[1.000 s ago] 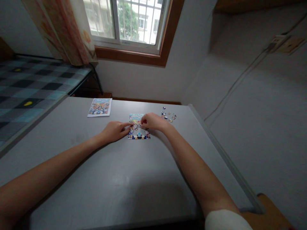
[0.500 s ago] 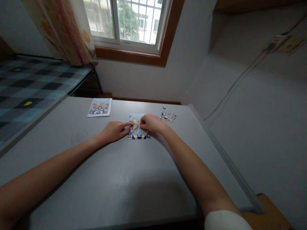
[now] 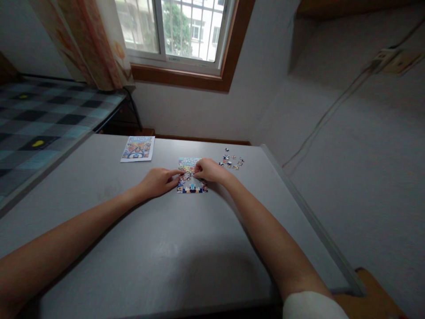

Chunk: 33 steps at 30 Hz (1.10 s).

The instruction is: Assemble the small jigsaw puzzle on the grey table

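A small colourful jigsaw puzzle (image 3: pixel 191 188) lies partly assembled on the grey table (image 3: pixel 159 239). My left hand (image 3: pixel 160 180) rests at its left edge, fingers curled, the fingertips touching the puzzle. My right hand (image 3: pixel 208 169) sits over the puzzle's right half with its fingers pinched together on the puzzle surface; what they grip is too small to make out. Several loose puzzle pieces (image 3: pixel 231 161) lie just right of my right hand.
A printed reference picture (image 3: pixel 137 148) lies at the table's far left. A bed with a checked cover (image 3: pixel 36 128) stands left of the table. A wall runs along the table's right edge, and a window (image 3: pixel 175 31) with a curtain sits behind.
My right hand has slid slightly left over the puzzle. My left hand has stayed where it was.
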Tool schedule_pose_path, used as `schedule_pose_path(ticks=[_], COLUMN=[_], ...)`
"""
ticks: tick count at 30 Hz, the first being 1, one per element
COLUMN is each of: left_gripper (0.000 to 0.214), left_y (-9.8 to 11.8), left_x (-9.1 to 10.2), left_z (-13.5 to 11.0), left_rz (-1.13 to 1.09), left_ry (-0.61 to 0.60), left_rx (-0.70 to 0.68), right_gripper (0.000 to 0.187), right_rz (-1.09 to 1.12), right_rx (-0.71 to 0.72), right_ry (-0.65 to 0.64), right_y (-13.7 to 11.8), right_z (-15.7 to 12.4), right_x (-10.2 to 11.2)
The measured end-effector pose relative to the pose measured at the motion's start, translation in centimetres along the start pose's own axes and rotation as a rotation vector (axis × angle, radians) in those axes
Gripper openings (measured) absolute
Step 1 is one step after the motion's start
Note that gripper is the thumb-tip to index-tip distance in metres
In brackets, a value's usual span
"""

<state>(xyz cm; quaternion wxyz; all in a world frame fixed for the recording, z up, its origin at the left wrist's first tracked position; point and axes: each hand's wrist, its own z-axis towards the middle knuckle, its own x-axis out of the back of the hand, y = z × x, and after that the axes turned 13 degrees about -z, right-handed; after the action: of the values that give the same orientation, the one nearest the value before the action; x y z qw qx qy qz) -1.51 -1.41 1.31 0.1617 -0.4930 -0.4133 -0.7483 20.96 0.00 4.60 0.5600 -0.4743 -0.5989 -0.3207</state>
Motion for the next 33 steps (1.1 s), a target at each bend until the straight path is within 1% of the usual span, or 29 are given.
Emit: schedule_pose_path(ticks=[3, 12, 14, 20, 29, 33], left_gripper=[0.042, 0.041, 0.041, 0.042, 0.042, 0.042], left_y=[-0.1, -0.1, -0.2, 0.0, 0.0, 0.1], left_x=[0.0, 0.0, -0.1, 0.0, 0.1, 0.1], left_z=[0.0, 0.1, 0.1, 0.0, 0.0, 0.0], left_rz=[-0.005, 0.005, 0.005, 0.001, 0.014, 0.024], left_ry=[-0.004, -0.013, -0.014, -0.010, -0.001, -0.004], left_rx=[-0.012, -0.013, -0.011, -0.012, -0.018, -0.001], right_gripper=[0.005, 0.009, 0.010, 0.012, 0.015, 0.016], right_rz=[0.007, -0.026, -0.048, -0.176, -0.283, -0.361], right_rx=[0.003, -0.047, -0.025, 0.125, 0.169, 0.208], right_ry=[-0.007, -0.028, -0.025, 0.028, 0.044, 0.060], right_y=[0.0, -0.2, -0.2, -0.1, -0.2, -0.6], right_z=[-0.2, -0.3, -0.3, -0.7, -1.0, -1.1], right_x=[0.2, 0.3, 0.2, 0.7, 1.3, 1.7])
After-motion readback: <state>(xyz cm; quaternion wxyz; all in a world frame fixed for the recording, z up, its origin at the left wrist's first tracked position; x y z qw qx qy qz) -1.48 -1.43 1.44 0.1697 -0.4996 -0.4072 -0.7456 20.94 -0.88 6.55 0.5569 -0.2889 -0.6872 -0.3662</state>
